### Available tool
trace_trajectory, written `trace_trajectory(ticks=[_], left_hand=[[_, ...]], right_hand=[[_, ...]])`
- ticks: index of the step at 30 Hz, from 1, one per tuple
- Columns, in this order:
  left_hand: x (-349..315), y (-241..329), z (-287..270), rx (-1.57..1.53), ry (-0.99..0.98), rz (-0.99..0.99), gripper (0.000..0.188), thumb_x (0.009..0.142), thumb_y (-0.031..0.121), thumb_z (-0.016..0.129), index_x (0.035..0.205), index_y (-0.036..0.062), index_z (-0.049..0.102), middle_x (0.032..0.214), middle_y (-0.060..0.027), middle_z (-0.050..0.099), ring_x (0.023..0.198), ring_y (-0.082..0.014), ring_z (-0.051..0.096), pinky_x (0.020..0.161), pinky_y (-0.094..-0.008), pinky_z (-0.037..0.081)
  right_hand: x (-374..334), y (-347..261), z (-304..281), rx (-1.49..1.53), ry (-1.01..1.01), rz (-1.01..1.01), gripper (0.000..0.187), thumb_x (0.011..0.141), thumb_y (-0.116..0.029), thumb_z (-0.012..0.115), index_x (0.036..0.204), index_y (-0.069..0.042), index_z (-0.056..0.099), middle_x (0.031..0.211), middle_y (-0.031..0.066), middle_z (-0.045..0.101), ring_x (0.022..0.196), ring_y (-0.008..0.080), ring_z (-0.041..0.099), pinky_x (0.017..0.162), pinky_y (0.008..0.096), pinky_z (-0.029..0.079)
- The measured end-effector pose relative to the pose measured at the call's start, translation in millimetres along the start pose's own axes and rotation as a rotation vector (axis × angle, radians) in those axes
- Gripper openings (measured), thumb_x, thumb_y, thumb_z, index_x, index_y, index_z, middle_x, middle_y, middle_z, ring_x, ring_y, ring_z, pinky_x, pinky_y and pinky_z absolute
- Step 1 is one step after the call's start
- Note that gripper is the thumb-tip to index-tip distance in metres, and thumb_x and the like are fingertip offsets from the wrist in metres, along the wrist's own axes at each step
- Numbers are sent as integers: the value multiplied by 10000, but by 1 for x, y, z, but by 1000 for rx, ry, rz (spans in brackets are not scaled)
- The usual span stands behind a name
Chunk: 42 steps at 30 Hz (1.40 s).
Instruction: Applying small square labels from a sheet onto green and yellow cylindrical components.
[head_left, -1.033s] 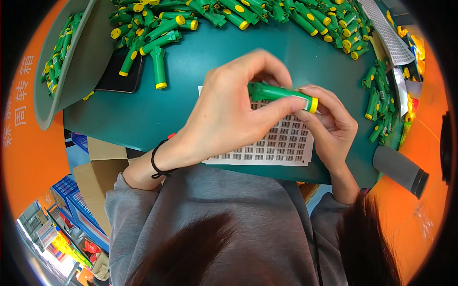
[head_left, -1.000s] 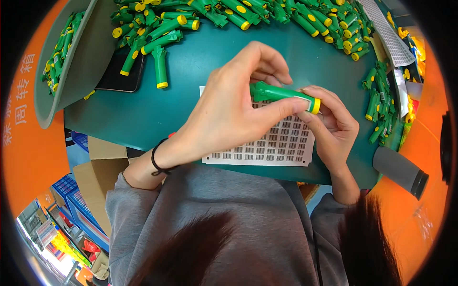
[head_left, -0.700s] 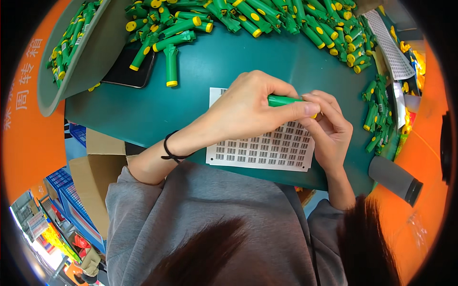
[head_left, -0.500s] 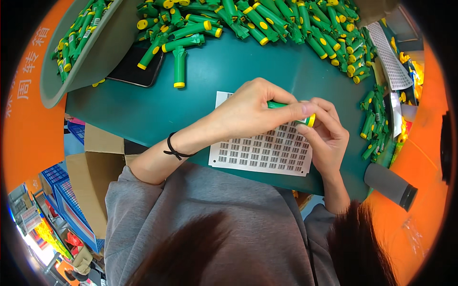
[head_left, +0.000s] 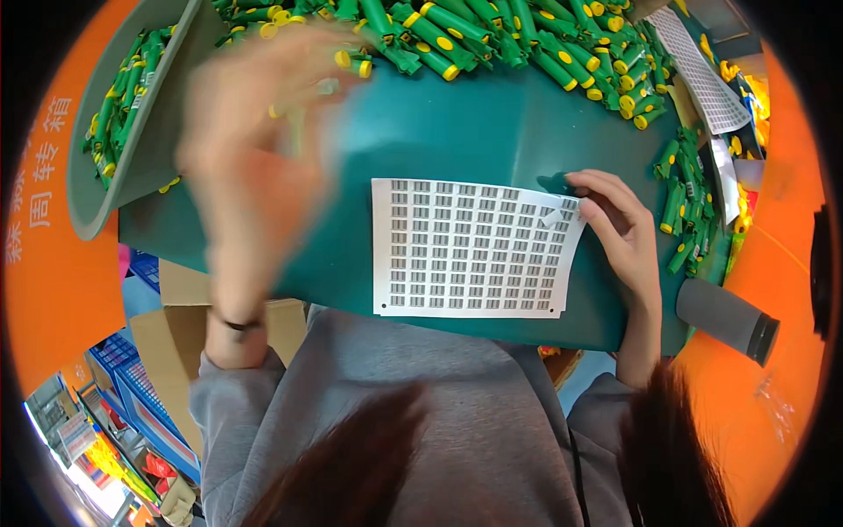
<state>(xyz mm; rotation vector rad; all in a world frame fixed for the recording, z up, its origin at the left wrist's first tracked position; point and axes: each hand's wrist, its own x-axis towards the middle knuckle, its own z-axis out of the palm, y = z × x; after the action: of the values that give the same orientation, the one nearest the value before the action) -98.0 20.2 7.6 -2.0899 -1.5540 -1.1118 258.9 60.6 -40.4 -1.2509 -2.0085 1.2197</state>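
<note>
On the green table lies a white label sheet printed with rows of small grey labels. My right hand is closed at the sheet's upper right corner, thumb and forefinger pinching its edge. A small white strip stands up beside those fingertips. My left hand is raised at the left, smeared by motion, in front of the near edge of the heap of green tubes with yellow ends. Whether it holds a tube does not show.
A grey-green bin with more green tubes stands at the left. Further tubes lie at the right, by a grey cylinder with a black end. More label sheets lie at the far right. Below the table's left edge is an open cardboard box.
My left hand has swung from the sheet toward the upper left. The green tube that was between both hands is no longer there. My right hand has come down onto the sheet's corner.
</note>
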Motion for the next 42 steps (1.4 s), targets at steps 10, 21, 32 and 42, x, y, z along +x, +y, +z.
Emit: trace_trajectory(ticks=[10,21,32,42], left_hand=[[-50,95,89,-537,-365,200,346,763,141,792,1063,26,666,1066,-106,648,939,-256,644,776,-340,544],[-58,94,71,-512,-540,146,387,881,181,711,1222,13,637,1206,-145,596,1120,-300,576,948,-389,480],[-27,80,33,-1756,-652,-983,370,1026,244,535,1273,-17,620,1239,-75,617,1070,-133,545,932,-303,448],[-23,49,22,-691,-305,-149,173,770,70,807,934,69,750,920,-44,701,873,-222,608,787,-334,485]], right_hand=[[-13,0,13,227,238,24,224,929,-25,647,1142,21,699,1181,98,648,1055,203,616,969,325,474],[-37,4,16,-321,353,-421,203,893,42,647,1087,26,705,1161,140,622,1074,250,606,942,347,478],[-1,-40,38,145,128,-216,115,853,-46,752,960,-27,718,992,62,706,967,182,601,916,328,444],[16,-75,50,-324,82,-423,120,803,-98,795,909,-90,739,962,8,717,989,244,596,971,370,372]])
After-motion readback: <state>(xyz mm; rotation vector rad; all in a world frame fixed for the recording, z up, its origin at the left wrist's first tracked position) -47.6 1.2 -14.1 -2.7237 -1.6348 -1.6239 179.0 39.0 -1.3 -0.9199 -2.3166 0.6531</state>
